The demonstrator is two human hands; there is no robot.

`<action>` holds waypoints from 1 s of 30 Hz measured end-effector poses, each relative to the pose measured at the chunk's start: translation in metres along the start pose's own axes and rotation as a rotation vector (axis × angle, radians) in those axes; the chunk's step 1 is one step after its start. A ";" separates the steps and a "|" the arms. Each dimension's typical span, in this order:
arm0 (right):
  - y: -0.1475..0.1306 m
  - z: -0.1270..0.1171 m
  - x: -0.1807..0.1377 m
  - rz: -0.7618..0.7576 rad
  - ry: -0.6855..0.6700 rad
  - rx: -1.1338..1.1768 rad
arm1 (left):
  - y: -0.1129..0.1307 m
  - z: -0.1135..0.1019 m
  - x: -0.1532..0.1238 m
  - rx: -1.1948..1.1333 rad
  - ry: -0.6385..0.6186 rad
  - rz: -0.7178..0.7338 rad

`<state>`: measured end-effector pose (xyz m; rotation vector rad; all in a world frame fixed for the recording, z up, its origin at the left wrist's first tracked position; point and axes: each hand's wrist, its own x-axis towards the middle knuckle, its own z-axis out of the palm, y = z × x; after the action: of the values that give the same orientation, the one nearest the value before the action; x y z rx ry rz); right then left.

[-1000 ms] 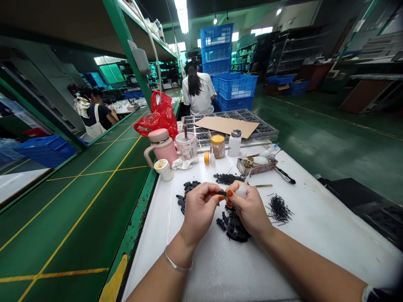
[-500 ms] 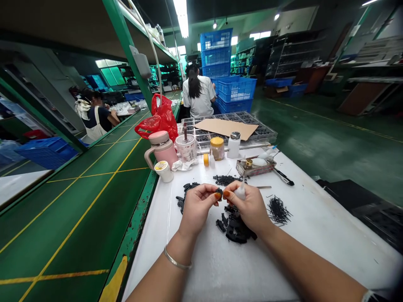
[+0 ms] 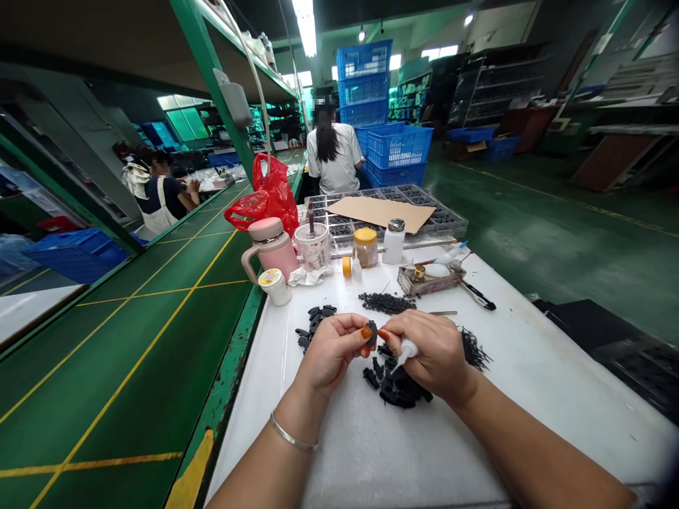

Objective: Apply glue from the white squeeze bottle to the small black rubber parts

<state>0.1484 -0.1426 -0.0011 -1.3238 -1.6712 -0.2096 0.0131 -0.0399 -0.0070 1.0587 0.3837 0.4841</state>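
Observation:
Between thumb and fingers, my left hand (image 3: 335, 346) pinches a small black plastic part (image 3: 372, 334). Close on its right, my right hand (image 3: 432, 350) is closed around a white glue bottle (image 3: 408, 349), whose thin nozzle points down and to the left. Its thumb and index finger are near the part; whether they touch it I cannot tell. Beneath the hands lies a pile of curved black parts (image 3: 400, 389). Another pile of black parts (image 3: 317, 322) is partly behind my left hand. Small black rings (image 3: 387, 303) are heaped beyond, and thin black sticks (image 3: 476, 351) lie to the right.
A pink mug (image 3: 281, 256), a white tub (image 3: 274, 288), a yellow-lidded jar (image 3: 366, 249) and a white bottle (image 3: 394, 244) stand at the back. A small box (image 3: 432, 281) and a cutter knife (image 3: 480, 297) lie right. The green conveyor belt (image 3: 153, 339) runs along the left. Two people sit further off.
My right hand has turned over, swinging the glue bottle's nozzle from upward to down-left. The black part in my left hand is tilted more upright and shows more fully.

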 end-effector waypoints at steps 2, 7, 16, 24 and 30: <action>-0.005 0.003 0.000 0.099 0.057 0.032 | 0.000 0.002 -0.001 0.056 0.004 0.050; -0.011 0.013 0.000 0.590 0.086 0.371 | 0.003 0.008 -0.004 0.224 0.145 0.241; -0.013 0.017 -0.003 0.562 0.009 0.559 | 0.007 0.006 -0.005 0.302 0.125 0.252; -0.009 0.013 0.000 0.619 -0.014 0.604 | 0.010 0.004 -0.004 0.260 0.071 0.257; -0.008 0.020 -0.008 0.665 0.053 0.703 | 0.011 0.003 -0.007 0.322 0.080 0.273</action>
<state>0.1302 -0.1383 -0.0151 -1.2140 -1.0195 0.6693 0.0067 -0.0417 0.0048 1.4169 0.3980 0.7263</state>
